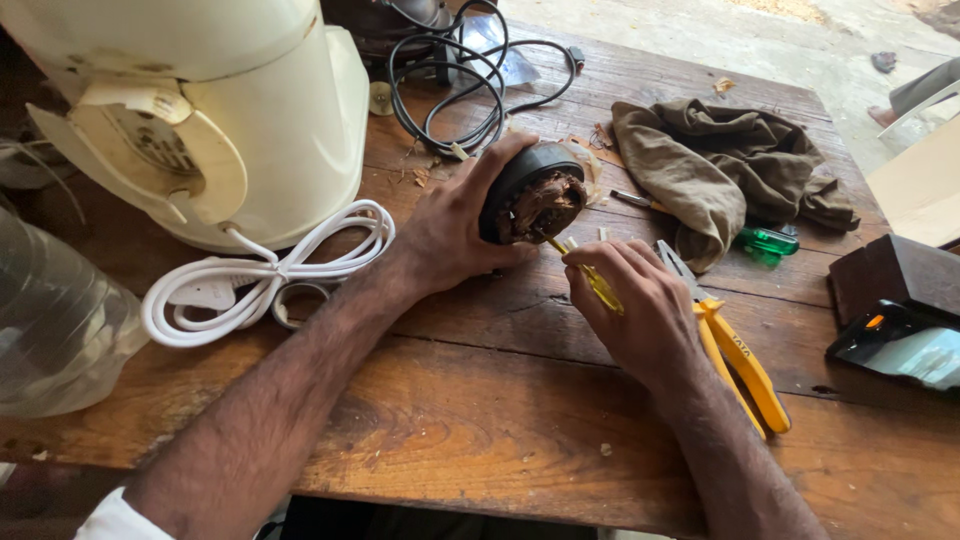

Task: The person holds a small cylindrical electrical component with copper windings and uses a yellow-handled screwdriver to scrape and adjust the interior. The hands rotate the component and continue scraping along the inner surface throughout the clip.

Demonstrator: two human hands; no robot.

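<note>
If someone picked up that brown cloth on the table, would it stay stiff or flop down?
The brown cloth would probably flop: it lies crumpled in soft folds on the wooden table. It looks light and unlikely to roll. Lifting it might nudge the green-handled tool, since the cloth partly covers it.

Both forearms bare, reaching fwd from lower frame edge, left hand (455, 225) palm-down, fingers curled round in a firm grip, thumb spread, right hand (640, 305) knuckles up, fingers pinched tight, wrist bent slightly inward, hands close together, white sleeve at left elbow
</note>
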